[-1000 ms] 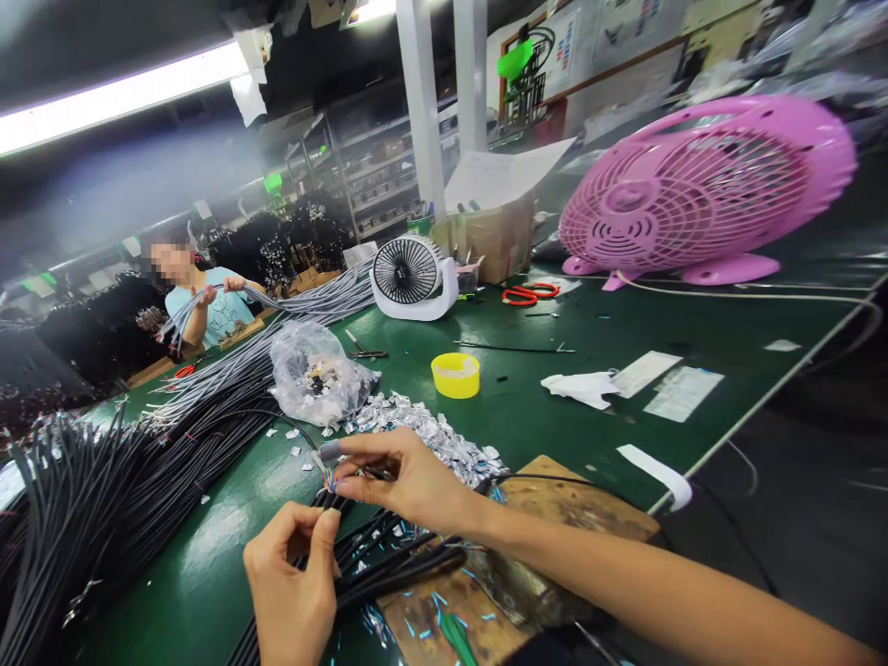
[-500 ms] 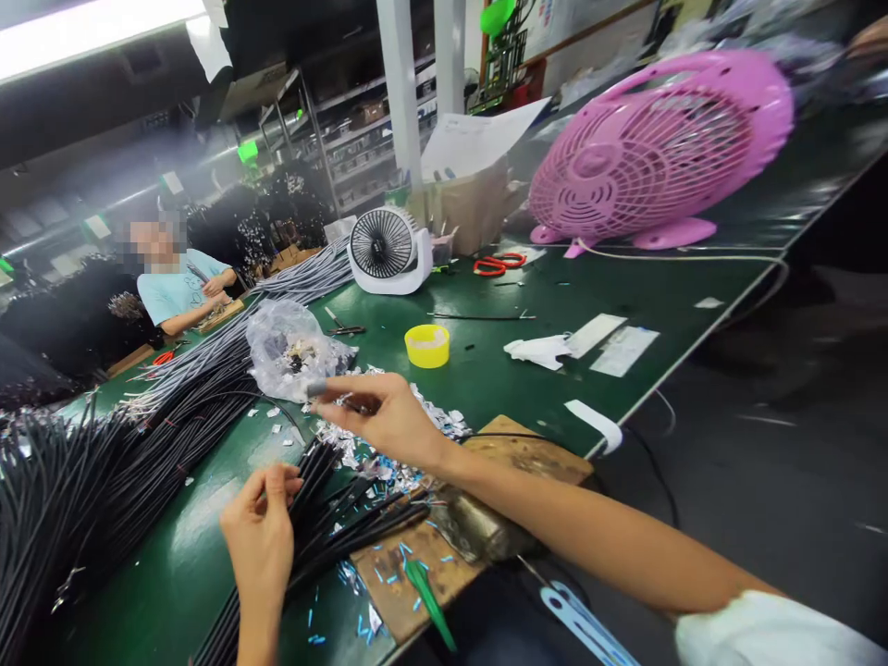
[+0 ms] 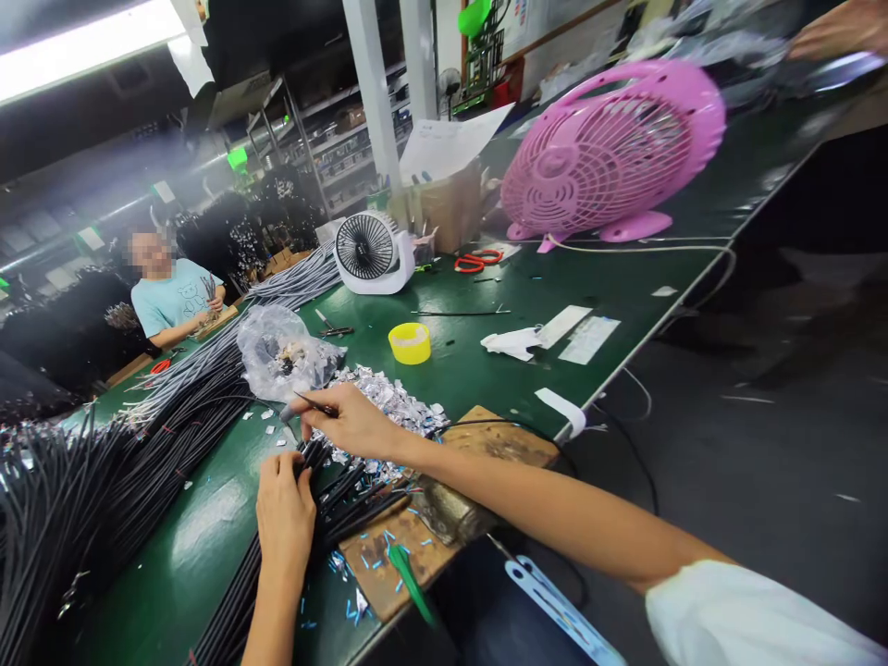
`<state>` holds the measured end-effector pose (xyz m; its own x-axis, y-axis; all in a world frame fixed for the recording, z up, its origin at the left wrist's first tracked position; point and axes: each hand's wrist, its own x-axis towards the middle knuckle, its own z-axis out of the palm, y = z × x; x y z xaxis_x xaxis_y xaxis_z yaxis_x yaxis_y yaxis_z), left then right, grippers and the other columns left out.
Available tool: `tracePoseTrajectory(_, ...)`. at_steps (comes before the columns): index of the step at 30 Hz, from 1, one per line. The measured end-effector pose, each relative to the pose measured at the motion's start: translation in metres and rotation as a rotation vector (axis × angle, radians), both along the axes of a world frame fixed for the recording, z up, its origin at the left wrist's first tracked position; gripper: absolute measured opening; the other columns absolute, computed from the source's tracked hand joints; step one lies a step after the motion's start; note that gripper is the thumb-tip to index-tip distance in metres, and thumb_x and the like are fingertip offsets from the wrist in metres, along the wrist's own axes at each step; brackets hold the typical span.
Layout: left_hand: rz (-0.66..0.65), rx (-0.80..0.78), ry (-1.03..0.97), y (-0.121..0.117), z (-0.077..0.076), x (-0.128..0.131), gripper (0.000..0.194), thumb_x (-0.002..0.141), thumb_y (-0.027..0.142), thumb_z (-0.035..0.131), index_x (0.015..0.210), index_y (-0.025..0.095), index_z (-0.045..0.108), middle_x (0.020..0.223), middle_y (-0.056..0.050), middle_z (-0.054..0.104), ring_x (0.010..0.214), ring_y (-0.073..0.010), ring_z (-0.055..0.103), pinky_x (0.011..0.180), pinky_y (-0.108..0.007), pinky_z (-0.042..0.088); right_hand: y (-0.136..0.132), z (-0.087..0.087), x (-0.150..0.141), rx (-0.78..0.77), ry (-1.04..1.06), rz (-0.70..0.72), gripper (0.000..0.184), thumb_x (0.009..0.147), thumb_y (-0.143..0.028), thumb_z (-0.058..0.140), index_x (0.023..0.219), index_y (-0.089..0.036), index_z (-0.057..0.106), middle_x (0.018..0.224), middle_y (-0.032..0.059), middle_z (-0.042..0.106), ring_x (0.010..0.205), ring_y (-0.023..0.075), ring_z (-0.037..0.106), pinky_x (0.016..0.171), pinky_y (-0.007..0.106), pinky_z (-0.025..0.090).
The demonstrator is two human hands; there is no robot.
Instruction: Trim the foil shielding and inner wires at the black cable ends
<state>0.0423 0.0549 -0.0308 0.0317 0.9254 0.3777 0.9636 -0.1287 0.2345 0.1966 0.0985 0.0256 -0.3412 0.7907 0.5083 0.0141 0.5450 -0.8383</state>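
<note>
My left hand (image 3: 286,504) is closed at the end of a black cable (image 3: 314,453), over a bundle of black cables (image 3: 232,601) that runs toward the lower left. Just above it is my right hand (image 3: 353,421), with a grey cover on one fingertip. A slim dark tool (image 3: 317,405), which looks like tweezers, lies in its grip, and its fingers reach down toward the cable end. Whether they touch the cable is hidden. Beyond the right hand spreads a pile of silvery foil scraps (image 3: 399,407). A clear plastic bag (image 3: 267,347) stands behind both hands.
Long black cables (image 3: 62,518) cover the left side. A wooden board (image 3: 388,564) with blue snippets and a green-handled tool (image 3: 413,587) lies near the front edge. Yellow tape roll (image 3: 409,343), white fan (image 3: 371,254), pink fan (image 3: 610,157) and red-handled scissors (image 3: 478,260) stand farther back. A co-worker (image 3: 177,296) sits across.
My hands separated, then came back together at the cable ends. The dark tool now points out of my right hand. The view has shifted right, and another person's hand shows at upper right.
</note>
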Motion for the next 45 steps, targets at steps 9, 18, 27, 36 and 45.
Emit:
tracePoseTrajectory(9, -0.037, 0.173, -0.179, 0.005, 0.003, 0.004, 0.017, 0.080, 0.019, 0.050, 0.090, 0.020, 0.064, 0.087, -0.007, 0.066, 0.083, -0.0207, 0.061, 0.075, -0.031, 0.045, -0.007, -0.003, -0.001, 0.087, -0.101, -0.149, 0.027, 0.075, -0.001, 0.052, 0.092, -0.012, 0.070, 0.068, 0.0016, 0.066, 0.058, 0.0112, 0.055, 0.058, 0.020, 0.041)
tracePoseTrajectory(18, -0.050, 0.378, -0.379, -0.021, 0.033, 0.009, 0.032, 0.085, 0.041, 0.047, 0.081, 0.015, 0.065, 0.075, -0.007, 0.068, 0.066, -0.0167, 0.064, 0.059, -0.026, 0.050, -0.014, 0.005, 0.002, 0.021, -0.190, -0.152, 0.024, 0.082, -0.021, 0.059, 0.059, -0.013, 0.057, 0.049, -0.0050, 0.045, 0.048, 0.0079, 0.038, 0.049, 0.019, 0.029)
tracePoseTrajectory(27, -0.162, 0.548, -0.191, -0.034, 0.038, 0.017, 0.026, 0.091, 0.021, 0.041, 0.111, 0.013, 0.057, 0.080, -0.006, 0.067, 0.061, -0.0091, 0.062, 0.055, -0.016, 0.049, -0.020, 0.000, 0.004, 0.173, -0.045, -0.084, 0.036, 0.088, -0.034, 0.048, 0.058, -0.014, 0.052, 0.051, -0.0042, 0.042, 0.048, 0.0082, 0.036, 0.048, 0.020, 0.028)
tracePoseTrajectory(36, -0.243, 0.476, -0.220, -0.037, 0.050, 0.012, 0.031, 0.087, 0.031, 0.047, 0.062, 0.018, 0.059, 0.053, 0.001, 0.053, 0.044, -0.0089, 0.052, 0.039, -0.016, 0.043, -0.022, -0.005, 0.005, 0.356, -0.076, -0.237, 0.039, 0.090, -0.046, 0.045, 0.071, -0.015, 0.060, 0.060, 0.0028, 0.060, 0.050, 0.0118, 0.051, 0.050, 0.023, 0.037)
tracePoseTrajectory(45, -0.108, 0.842, -0.031, -0.040, 0.059, 0.006, 0.019, 0.085, 0.022, 0.052, 0.066, 0.022, 0.050, 0.049, 0.005, 0.052, 0.040, -0.0089, 0.050, 0.039, -0.017, 0.042, -0.029, -0.001, 0.009, 0.338, -0.236, -0.034, 0.030, 0.094, -0.032, 0.037, 0.092, -0.016, 0.062, 0.074, 0.0038, 0.059, 0.064, 0.0143, 0.055, 0.058, 0.025, 0.041)
